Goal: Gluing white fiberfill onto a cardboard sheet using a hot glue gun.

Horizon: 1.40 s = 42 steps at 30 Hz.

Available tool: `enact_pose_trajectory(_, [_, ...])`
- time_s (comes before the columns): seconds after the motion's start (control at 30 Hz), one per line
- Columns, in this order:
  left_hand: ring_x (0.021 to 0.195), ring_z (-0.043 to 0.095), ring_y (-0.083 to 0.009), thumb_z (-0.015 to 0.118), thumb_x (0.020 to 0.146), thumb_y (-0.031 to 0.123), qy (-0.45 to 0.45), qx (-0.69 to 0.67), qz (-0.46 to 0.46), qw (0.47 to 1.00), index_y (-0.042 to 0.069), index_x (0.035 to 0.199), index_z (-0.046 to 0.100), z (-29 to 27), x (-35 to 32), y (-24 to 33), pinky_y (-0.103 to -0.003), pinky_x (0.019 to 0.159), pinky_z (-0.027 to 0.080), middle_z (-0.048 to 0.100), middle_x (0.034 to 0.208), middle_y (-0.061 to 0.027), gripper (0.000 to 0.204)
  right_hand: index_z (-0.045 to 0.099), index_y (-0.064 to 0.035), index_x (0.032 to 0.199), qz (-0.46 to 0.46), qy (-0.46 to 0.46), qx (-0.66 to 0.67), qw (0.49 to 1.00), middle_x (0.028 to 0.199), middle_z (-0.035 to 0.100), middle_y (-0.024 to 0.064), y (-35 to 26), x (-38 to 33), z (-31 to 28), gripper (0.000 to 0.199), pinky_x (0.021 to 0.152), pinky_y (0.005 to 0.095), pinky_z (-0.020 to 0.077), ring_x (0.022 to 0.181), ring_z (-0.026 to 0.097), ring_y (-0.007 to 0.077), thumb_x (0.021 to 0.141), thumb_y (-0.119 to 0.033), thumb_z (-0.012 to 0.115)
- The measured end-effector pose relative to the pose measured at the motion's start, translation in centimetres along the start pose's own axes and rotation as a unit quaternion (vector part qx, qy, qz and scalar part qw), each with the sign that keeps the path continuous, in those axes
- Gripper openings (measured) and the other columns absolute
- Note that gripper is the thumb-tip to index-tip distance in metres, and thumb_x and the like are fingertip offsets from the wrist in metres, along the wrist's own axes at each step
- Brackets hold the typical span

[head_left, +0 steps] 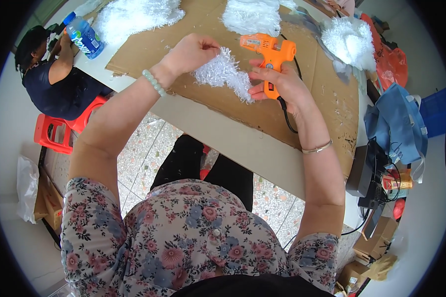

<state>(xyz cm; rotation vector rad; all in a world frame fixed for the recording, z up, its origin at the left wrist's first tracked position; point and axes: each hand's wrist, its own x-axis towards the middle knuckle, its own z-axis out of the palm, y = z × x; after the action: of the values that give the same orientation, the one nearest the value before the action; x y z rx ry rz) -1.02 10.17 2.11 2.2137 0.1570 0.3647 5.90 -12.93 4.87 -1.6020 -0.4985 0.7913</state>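
My left hand [191, 52] is closed in a pinch on the upper left end of a white, shaggy fringe strip [223, 72]. The strip hangs toward the lower right, just above the cardboard. In my right hand [285, 84] is an orange hot glue gun [270, 52], its handle between thumb and fingers and its nozzle end pointing left. The fingertips of that hand also touch the lower right end of the fringe. A black cord runs from the base of the handle. What lies under my left fingertips is hidden.
Brown cardboard [148, 57] covers the table. White fringe bundles [250, 17] lie along its far side, and a blue bottle [84, 37] stands at the far left. A co-worker [57, 79] sits at left. A blue bag [396, 121] and black boxes [360, 168] are at right.
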Motion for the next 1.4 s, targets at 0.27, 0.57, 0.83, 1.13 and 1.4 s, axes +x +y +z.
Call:
enact_pose_trajectory(0.27, [0.063,0.06,-0.01,0.057,0.089,0.015,-0.039,-0.11,-0.077,0.99,-0.002,0.103,0.063,-0.4,-0.3,2.4,-0.023,0.057,0.051,0.064,0.078,-0.0065,0.022,0.049,0.0022,0.12,-0.008,0.007,0.024,1.0,0.098,0.059,0.0146,0.6,0.4,0.6,0.041,0.07,0.0313,0.0557,0.079,0.065,0.0222,0.084,-0.015,0.061])
enact_pose_trajectory(0.57, [0.072,0.065,-0.0218,0.058,0.086,0.01,0.044,0.081,0.223,0.971,0.001,0.098,0.064,-1.8,-4.2,2.8,-0.032,0.064,0.051,0.066,0.08,-0.0119,0.016,0.053,0.0009,0.117,-0.155,0.047,-0.114,0.98,0.093,0.059,0.0081,-1.1,-0.6,0.0,0.033,0.071,0.027,0.0535,0.082,0.064,0.0167,0.085,-0.008,0.059])
enact_pose_trajectory(0.83, [0.075,0.061,-0.0333,0.058,0.081,0.008,-0.007,0.176,0.139,0.975,0.004,0.092,0.066,-2.7,-6.6,0.9,-0.039,0.069,0.049,0.065,0.081,-0.0145,0.014,0.056,-0.0014,0.115,-0.084,0.035,-0.176,0.98,0.084,0.057,0.002,0.1,0.2,0.4,0.033,0.061,0.0234,0.0489,0.066,0.055,0.0091,0.084,-0.011,0.062])
enact_pose_trajectory(1.13, [0.072,0.058,-0.0287,0.062,0.079,0.016,0.022,0.307,0.274,0.911,0.009,0.086,0.069,-1.2,-4.3,0.3,-0.037,0.074,0.047,0.064,0.076,-0.01,0.012,0.057,-0.0018,0.114,-0.09,0.042,-0.166,0.981,0.08,0.056,0.0012,0.2,0.0,1.3,0.032,0.058,0.0227,0.0472,0.062,0.052,0.0074,0.083,-0.01,0.062])
enact_pose_trajectory(1.4, [0.081,0.061,-0.0272,0.058,0.072,0.014,-0.139,0.424,0.165,0.88,0.023,0.12,0.059,-0.3,-1.4,2.5,-0.038,0.074,0.049,0.065,0.079,-0.008,0.049,0.056,-0.0011,0.114,-0.063,0.037,-0.117,0.99,0.086,0.058,0.0035,0.2,0.3,0.8,0.032,0.061,0.0232,0.0489,0.067,0.057,0.0095,0.084,-0.009,0.06])
